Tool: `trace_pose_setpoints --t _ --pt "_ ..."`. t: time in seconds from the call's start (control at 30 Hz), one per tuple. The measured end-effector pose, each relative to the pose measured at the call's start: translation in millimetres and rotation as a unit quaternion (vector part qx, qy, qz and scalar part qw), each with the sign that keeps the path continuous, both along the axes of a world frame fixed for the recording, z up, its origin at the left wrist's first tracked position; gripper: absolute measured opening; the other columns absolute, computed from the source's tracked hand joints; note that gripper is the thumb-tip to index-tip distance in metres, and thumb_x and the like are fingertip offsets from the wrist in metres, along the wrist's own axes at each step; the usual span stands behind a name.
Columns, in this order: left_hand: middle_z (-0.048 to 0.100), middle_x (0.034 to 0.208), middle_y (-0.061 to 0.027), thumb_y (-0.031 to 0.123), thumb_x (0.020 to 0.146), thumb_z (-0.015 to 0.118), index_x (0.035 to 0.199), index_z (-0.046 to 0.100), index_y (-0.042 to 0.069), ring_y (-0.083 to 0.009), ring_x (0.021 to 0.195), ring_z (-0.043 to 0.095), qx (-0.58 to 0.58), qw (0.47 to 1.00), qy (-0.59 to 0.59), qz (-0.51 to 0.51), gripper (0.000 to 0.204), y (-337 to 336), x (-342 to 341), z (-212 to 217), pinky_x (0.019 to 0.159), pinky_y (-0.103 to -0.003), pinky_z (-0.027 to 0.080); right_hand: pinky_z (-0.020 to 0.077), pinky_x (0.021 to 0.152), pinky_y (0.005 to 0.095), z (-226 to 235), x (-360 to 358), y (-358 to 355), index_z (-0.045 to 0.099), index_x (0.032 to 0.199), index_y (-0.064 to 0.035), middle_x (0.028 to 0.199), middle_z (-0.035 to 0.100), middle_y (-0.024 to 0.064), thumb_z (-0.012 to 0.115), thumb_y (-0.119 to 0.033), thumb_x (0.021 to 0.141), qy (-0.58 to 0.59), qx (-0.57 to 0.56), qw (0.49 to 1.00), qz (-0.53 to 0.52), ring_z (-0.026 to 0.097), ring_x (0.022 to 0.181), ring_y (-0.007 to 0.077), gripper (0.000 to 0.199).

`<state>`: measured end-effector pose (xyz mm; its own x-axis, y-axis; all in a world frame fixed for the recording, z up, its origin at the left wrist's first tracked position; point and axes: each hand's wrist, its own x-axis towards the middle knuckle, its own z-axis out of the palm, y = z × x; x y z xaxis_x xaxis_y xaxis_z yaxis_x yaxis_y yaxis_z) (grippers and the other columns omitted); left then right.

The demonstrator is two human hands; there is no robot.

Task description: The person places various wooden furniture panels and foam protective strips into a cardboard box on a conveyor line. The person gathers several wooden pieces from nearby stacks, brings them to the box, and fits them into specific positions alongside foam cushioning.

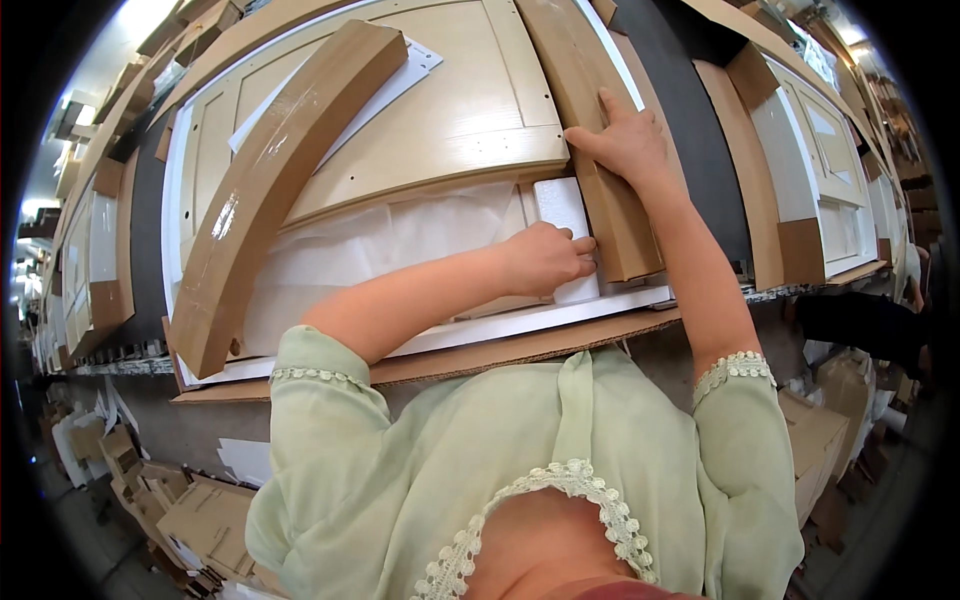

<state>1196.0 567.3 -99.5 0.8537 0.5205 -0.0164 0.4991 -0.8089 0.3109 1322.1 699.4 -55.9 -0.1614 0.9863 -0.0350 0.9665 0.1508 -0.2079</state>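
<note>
My right hand [625, 140] lies across a long brown cardboard box [590, 130] at the right side of an open carton. Its thumb reaches over the left edge, and the other fingers rest on the top and right side. My left hand [548, 260] bends over a white foam block [563, 208], its fingers curled at the block's right edge beside the cardboard box. Left of the hands lies a cream wooden panel [455, 100] with small holes. A second long cardboard box [285, 180] rests slantwise over it, partly covering a white sheet [385, 95].
Thin white wrapping [370, 245] shows in front of the panel. The carton's near cardboard edge [480, 358] runs close to my body. Another open carton with a panel [820, 150] stands to the right on the dark conveyor [700, 120]. Flattened cardboard [215, 520] lies at lower left.
</note>
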Motion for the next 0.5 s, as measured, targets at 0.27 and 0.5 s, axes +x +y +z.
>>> trace_pose_setpoints --t 0.27,0.5 --pt "0.054 0.102 -0.0065 0.016 0.064 0.064 0.101 0.059 0.010 -0.0186 0.079 0.055 0.091 0.995 0.007 0.045 0.037 -16.4 -2.4 -3.3 0.062 -0.032 0.044 0.0264 0.098 0.0487 -29.5 -0.3 -10.8 0.040 0.134 -0.0241 0.135 0.032 0.0218 0.046 -0.054 0.077 -0.106 0.128 0.978 0.128 0.027 0.124 0.0375 0.065" --pt "0.052 0.089 -0.0050 0.017 0.068 0.061 0.094 0.057 0.010 -0.0194 0.077 0.052 0.209 0.976 -0.055 0.017 0.027 -18.9 -4.1 -3.1 0.063 -0.032 0.041 0.0247 0.098 0.0542 -22.4 8.6 11.2 0.031 0.138 -0.0307 0.143 0.023 0.0187 0.047 -0.050 0.075 -0.067 0.055 0.977 0.194 0.018 0.131 0.0370 0.068"
